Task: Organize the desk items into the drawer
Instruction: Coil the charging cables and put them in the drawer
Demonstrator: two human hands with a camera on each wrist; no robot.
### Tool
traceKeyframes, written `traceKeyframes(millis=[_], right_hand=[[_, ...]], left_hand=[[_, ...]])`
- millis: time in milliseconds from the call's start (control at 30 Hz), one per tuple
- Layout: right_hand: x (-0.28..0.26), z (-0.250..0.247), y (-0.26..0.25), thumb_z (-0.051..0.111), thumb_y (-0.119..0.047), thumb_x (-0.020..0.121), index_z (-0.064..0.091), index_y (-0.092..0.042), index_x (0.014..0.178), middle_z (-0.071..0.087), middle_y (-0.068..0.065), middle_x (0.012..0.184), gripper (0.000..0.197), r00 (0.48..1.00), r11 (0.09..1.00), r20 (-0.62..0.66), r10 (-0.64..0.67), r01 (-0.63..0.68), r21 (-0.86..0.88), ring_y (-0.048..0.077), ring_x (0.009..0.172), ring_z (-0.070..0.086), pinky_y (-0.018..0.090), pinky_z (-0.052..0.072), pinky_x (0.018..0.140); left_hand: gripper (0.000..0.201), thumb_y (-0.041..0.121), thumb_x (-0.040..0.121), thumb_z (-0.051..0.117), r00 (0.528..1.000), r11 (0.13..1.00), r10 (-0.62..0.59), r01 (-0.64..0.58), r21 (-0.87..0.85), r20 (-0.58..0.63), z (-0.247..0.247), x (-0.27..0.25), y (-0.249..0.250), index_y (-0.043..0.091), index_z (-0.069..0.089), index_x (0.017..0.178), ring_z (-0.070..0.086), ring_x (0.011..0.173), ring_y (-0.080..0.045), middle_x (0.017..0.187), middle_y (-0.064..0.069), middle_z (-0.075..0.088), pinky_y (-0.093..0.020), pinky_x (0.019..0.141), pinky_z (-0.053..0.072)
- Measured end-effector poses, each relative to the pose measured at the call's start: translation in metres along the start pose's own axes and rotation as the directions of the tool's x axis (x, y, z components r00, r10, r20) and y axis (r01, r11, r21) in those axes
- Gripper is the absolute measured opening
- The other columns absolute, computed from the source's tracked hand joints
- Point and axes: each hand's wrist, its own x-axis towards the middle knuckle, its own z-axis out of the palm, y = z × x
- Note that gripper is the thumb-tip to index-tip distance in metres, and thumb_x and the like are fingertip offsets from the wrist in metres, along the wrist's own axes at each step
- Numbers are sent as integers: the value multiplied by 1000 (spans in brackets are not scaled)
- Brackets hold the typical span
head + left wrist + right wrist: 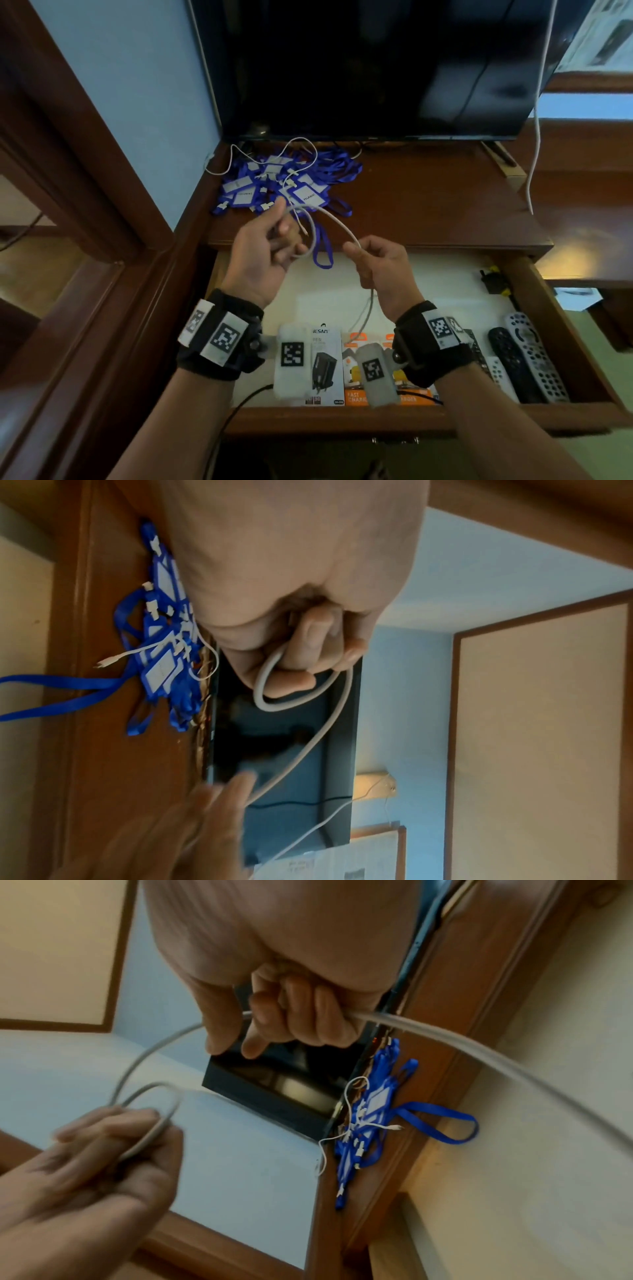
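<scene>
Both hands hold a grey cable (337, 219) above the open drawer (527, 274). My left hand (274, 240) grips a small coil of it (274, 693), with its fingers curled round the loops. My right hand (366, 263) grips the cable further along (428, 1039); the free end hangs down past that wrist into the drawer (363, 315). A pile of blue lanyards with badge holders (284, 185) lies on the desk top behind the hands, with a thin white charging cable (301, 150) across it.
Boxed chargers (325, 366) lie at the drawer's front, several remote controls (527, 359) at its right, and a black plug (493, 281) at the back right. A dark TV screen (376, 68) stands on the wooden desk (428, 205). A white cord (534, 154) hangs at the right.
</scene>
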Motion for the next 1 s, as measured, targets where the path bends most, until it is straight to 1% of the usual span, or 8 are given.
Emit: traceKeyframes(millis=[167,333,433,533,667,800,900,1000], right_hand=[[9,-12,3,66,-6,85,54,-13,66,38,-5,51,23,998,999,-54,-16,19,50,8,45,27,17,24,40],[25,-11,-17,66,1,83,56,-10,66,54,-13,48,23,989,978,-27,-146,141,-152,0,46,45,12,37,48],[30,-2,-22,71,-1,79,59,-7,63,55,-12,46,22,976,938,64,-209,218,-271,0,44,46,14,40,50],[27,12,-22,74,-6,79,58,-20,57,53,-16,43,30,950,863,216,-227,299,-407,2,41,46,11,36,49],[23,22,-34,70,-4,82,68,-10,67,52,-21,42,16,897,811,350,-270,408,-420,-1,44,49,8,34,50],[26,21,-50,62,0,87,61,-21,63,51,-3,48,32,883,859,343,-321,424,-287,4,41,40,16,36,46],[29,16,-59,56,-1,90,62,-5,66,49,13,50,25,881,874,289,-375,440,-207,10,44,39,17,34,47],[35,10,-61,55,-4,92,63,0,69,46,-2,47,25,874,858,239,-423,471,-204,5,41,36,16,32,45]], left_hand=[[39,31,99,44,990,983,139,-135,128,-24,-5,4,33,18,48,62,23,47,-11,53,5,25,-27,64,41],[34,23,102,36,970,958,241,-240,159,15,3,15,46,14,52,74,26,50,-11,56,3,28,-28,68,40],[33,19,104,30,928,857,364,-366,364,77,13,22,46,13,52,80,31,51,-9,58,2,32,-26,64,35],[33,20,105,28,896,721,425,-423,549,132,24,30,44,8,54,88,33,52,-7,61,-1,35,-17,53,32],[34,18,105,32,883,601,409,-452,660,231,27,42,37,0,59,93,44,58,-13,66,-6,47,-20,59,39],[31,16,103,37,904,594,282,-428,681,322,23,45,33,7,63,88,56,66,-13,70,-3,59,-20,67,47],[31,15,102,38,919,612,198,-388,689,341,23,43,32,8,64,85,58,64,-10,71,-7,61,-16,65,46],[34,16,102,39,927,638,145,-355,683,346,24,43,31,11,65,81,54,53,-14,58,-6,58,-17,61,44]])
